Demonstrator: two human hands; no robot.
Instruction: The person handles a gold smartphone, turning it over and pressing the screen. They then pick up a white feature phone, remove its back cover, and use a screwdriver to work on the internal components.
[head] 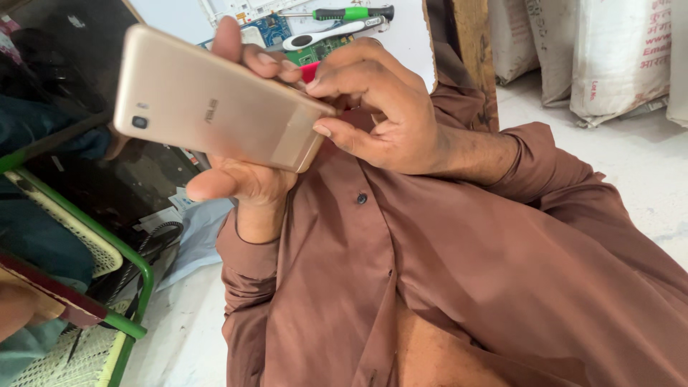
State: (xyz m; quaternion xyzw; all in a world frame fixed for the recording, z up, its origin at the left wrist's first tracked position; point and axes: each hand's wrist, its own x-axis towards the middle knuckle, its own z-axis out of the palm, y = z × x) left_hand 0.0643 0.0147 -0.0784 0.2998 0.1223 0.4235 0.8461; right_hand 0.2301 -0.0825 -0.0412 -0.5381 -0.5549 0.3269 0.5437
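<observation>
Fingers of the left hand (244, 172) cradle a gold phone (215, 100) back-up, while the right hand (380, 107) pinches its lower corner above the brown shirt (430, 272).

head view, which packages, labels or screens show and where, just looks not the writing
Sacks: top right on the floor, bulging, white with red print.
Phone: gold, rectangular, back facing the camera, no screen showing, held between left hand and right hand.

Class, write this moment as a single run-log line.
left hand: holds gold phone, back up | right hand: fingertips at phone's lower edge | behind: green-handled screwdriver, circuit board
</observation>
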